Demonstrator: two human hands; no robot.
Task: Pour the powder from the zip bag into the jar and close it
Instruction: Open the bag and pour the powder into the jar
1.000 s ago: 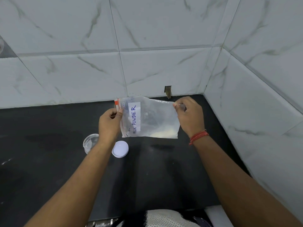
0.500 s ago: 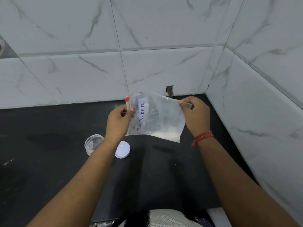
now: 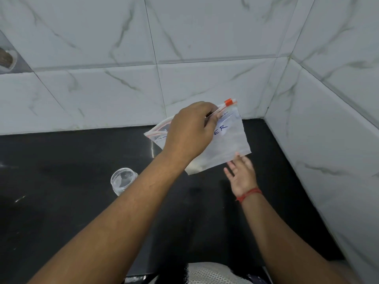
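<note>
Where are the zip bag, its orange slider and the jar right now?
zip bag (image 3: 231, 144), head view, on its clear lower panel right of the label.
orange slider (image 3: 228, 102), head view, on the slider's body at the bag's raised corner.
jar (image 3: 123, 180), head view, on its open mouth.

Left hand (image 3: 189, 134) pinched shut, raised; right hand (image 3: 242, 177) open, palm up.

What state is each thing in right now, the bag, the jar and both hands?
zip bag: held up off the counter, tilted, powder gathered in its low corner; whether the zip is open, cannot tell.
jar: upright on the counter, lid off, looks empty.
left hand: grip closed on the bag's zip edge.
right hand: open, palm up, fingers at the bag's lower edge.
counter: dark, bare around the jar.
</note>
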